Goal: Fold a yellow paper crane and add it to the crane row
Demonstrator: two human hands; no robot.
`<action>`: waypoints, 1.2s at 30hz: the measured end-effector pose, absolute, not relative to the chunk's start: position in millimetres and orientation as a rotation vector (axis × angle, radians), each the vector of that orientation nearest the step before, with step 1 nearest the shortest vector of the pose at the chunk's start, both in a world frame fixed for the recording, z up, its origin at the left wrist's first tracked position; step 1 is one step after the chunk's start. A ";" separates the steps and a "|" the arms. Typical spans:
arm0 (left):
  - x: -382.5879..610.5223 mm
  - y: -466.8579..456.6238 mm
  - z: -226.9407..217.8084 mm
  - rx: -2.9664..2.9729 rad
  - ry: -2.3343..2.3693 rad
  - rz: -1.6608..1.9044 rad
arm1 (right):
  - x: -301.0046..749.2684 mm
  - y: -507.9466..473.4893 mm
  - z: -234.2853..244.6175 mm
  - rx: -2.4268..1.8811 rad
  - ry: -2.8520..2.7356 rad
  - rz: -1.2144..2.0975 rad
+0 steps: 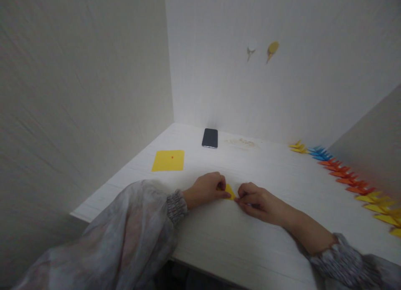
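Observation:
Between my two hands lies a small folded piece of yellow paper (229,191), its visible part roughly triangular, on the white table. My left hand (209,187) pinches its left side, with the fingers curled and hiding part of it. The fingertips of my right hand (255,200) press together at the paper's lower right corner. Further left and back, a flat square sheet of yellow paper (164,161) with a small red dot rests on the table.
A dark phone (210,138) lies near the back wall. Folded paper pieces in yellow, blue (320,153), orange (346,176) and yellow again (380,207) line the right side. A white hook (252,47) and a yellow hook (273,47) are on the wall. The table's front edge is close.

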State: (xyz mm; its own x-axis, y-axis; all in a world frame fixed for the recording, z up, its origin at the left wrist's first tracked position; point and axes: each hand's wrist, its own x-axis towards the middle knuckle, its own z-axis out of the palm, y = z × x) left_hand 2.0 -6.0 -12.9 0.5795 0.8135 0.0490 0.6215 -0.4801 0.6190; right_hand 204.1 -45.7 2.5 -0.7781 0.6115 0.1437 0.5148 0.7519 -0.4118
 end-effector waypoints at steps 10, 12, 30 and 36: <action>3.3 -5.0 -12.6 2.265 1.148 0.442 | 210.5 -46.7 4.2 -0.882 -2.647 0.569; 3.5 -4.6 -13.2 2.266 1.140 0.449 | 212.5 -45.8 2.8 -0.889 -2.598 0.601; 3.9 -7.3 -9.7 2.231 1.171 0.427 | 199.3 -48.9 4.3 -0.924 -2.637 0.551; 5.8 -6.6 -6.8 2.196 1.187 0.403 | 197.8 -48.2 2.6 -0.933 -2.633 0.525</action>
